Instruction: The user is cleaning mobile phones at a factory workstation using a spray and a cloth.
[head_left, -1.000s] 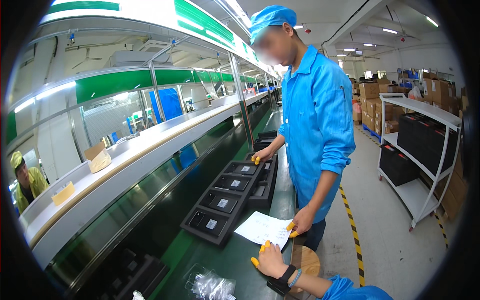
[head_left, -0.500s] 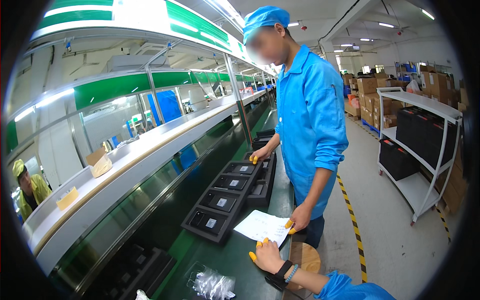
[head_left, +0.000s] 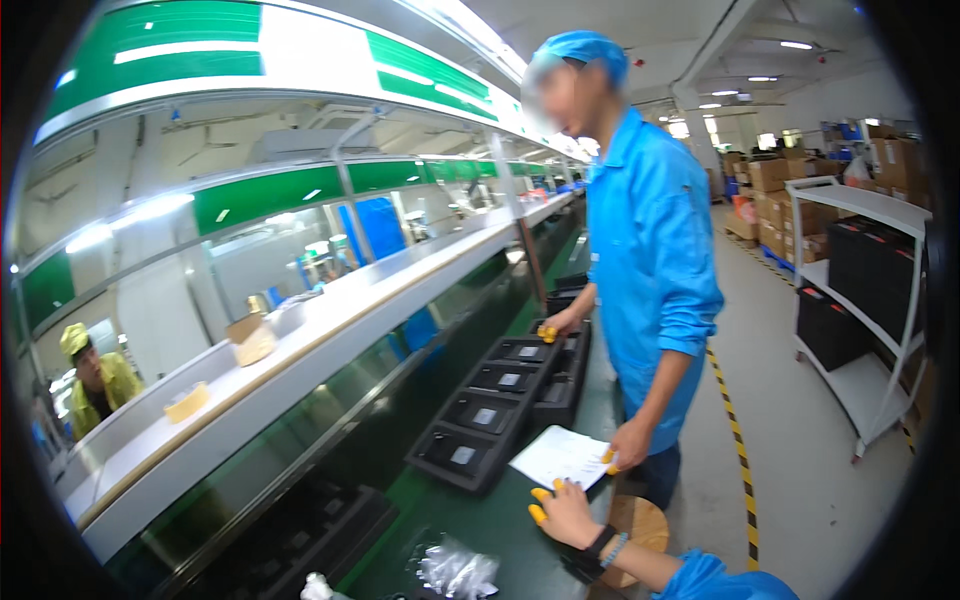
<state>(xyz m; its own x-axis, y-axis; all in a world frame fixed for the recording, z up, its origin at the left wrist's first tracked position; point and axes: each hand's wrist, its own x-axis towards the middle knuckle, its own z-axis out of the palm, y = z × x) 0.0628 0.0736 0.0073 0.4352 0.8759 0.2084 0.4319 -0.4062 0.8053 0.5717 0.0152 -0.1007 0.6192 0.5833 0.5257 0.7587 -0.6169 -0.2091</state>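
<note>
My right hand (head_left: 568, 518), with yellow finger cots, a dark wristband and a beaded bracelet, reaches in from the lower right. Its fingers are apart, and their tips lie at the near edge of a white sheet of paper (head_left: 562, 458) with writing on it. A co-worker's hand (head_left: 628, 445) grips the sheet's right edge. The co-worker's other hand (head_left: 557, 326) rests on a black foam tray (head_left: 425, 463) whose compartments hold flat black devices with pale labels. My left hand is not in view.
The green bench (head_left: 420, 530) carries clear plastic bags (head_left: 455, 570) near me and another dark tray (head_left: 340, 540) at lower left. A round wooden stool (head_left: 645, 520) stands by the bench. A white shelf cart (head_left: 850, 200) is at right, and a person in yellow (head_left: 110, 385) sits far left.
The view has swung left, so the scene sits farther right in the picture. My right hand remains at the paper's near edge, and the co-worker still holds paper and tray.
</note>
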